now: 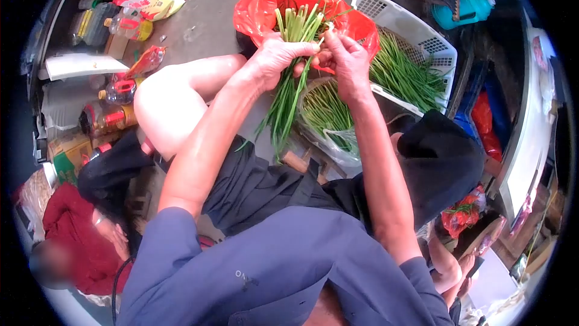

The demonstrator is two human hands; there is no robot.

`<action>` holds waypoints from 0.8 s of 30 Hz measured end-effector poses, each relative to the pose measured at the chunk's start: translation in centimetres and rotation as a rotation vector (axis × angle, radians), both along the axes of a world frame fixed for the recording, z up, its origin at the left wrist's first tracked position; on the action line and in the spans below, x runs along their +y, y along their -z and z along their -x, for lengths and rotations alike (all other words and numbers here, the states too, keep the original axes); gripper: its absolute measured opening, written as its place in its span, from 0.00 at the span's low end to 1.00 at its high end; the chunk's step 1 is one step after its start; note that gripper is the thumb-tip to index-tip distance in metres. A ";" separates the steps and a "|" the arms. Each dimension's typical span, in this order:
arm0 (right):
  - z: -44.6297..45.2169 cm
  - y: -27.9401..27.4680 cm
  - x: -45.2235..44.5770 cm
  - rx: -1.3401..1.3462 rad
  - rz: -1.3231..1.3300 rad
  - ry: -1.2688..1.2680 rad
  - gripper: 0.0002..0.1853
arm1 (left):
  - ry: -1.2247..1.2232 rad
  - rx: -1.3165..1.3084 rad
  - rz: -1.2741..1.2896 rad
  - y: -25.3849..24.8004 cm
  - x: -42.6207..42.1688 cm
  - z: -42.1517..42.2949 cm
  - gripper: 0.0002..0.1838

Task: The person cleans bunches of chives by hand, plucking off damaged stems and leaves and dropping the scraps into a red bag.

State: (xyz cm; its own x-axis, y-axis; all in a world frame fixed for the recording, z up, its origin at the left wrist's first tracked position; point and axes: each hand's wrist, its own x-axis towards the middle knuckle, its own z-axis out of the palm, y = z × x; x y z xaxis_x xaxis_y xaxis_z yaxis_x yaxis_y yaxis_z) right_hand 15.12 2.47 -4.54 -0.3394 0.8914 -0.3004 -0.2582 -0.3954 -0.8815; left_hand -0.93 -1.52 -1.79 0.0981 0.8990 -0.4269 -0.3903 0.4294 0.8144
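The left hand (274, 59) is closed around a bunch of green stalks (295, 27), whose pale ends point up over the open mouth of a red plastic bag (259, 9) and whose leaves hang below the fist. The right hand (345, 59) is just beside it, thumb and fingers drawn narrow at the bunch's edge; whether they close on a stalk I cannot tell. The bag's right edge meets the rim of a white basket (374, 6), leaving little room there. A clear bag (347, 156) of stalks sits below. Leftward, grey floor (202, 24) stretches towards the bottles (129, 26).
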 end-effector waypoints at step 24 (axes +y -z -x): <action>-0.4 1.8 -1.2 0.018 -0.019 0.034 0.12 | 0.085 -0.099 0.064 1.5 0.3 -0.9 0.09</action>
